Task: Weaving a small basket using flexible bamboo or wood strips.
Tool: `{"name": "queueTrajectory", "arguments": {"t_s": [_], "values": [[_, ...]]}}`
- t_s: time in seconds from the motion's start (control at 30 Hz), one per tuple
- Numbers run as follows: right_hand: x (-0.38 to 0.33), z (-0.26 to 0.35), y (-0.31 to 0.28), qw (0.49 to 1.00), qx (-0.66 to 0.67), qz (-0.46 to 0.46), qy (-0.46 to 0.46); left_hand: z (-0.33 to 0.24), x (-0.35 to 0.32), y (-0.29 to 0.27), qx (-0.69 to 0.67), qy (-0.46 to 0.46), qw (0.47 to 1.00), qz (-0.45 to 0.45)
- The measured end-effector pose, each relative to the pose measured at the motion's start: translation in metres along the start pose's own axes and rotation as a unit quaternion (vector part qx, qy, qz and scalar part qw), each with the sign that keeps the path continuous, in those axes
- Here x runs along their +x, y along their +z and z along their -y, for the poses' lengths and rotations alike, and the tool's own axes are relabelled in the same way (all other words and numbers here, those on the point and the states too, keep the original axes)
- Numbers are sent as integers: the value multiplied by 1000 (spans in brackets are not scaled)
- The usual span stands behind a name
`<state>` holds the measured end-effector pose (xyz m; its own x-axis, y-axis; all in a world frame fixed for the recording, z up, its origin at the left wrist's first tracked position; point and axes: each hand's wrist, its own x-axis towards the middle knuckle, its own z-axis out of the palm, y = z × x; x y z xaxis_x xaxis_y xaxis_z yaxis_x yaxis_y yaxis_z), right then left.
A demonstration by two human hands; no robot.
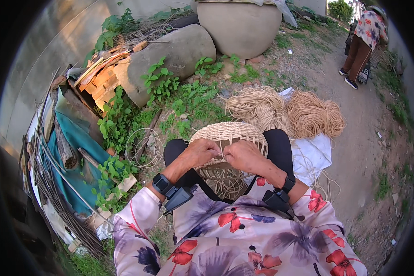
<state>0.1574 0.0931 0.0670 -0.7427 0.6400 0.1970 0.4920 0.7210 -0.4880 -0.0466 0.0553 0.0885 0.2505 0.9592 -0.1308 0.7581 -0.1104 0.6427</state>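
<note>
A half-woven pale wicker basket (230, 133) rests on its side between my knees, its open mouth toward me. My left hand (200, 152) grips the basket's near rim, fingers curled over the weave. My right hand (244, 155) pinches the rim right beside it, the two hands almost touching. Loose cane strands (225, 184) hang below the rim inside the basket. Both wrists wear black straps with small devices.
Two coils of tan cane (285, 112) lie on a white cloth (313, 154) beyond the basket. A wire ring (145, 147) lies among weeds at left. Large stone jars (239, 25), bricks and a teal tarp (76, 147) stand left. A person (361, 43) stands on the dirt path, far right.
</note>
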Motion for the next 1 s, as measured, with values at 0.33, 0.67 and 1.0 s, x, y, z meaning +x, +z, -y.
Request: {"name": "queueTrajectory", "arguments": {"t_s": [0.33,0.67,1.0], "values": [[4,-6,8,976,209,5,68,5,-5,4,-64,4,998,-13],[-12,-7,-8,936,319,-107,99,-23,-39,-32,-138,-71,979,-131],[-23,-14,-6,937,301,-163,72,-54,-34,15,216,65,942,-250]]}}
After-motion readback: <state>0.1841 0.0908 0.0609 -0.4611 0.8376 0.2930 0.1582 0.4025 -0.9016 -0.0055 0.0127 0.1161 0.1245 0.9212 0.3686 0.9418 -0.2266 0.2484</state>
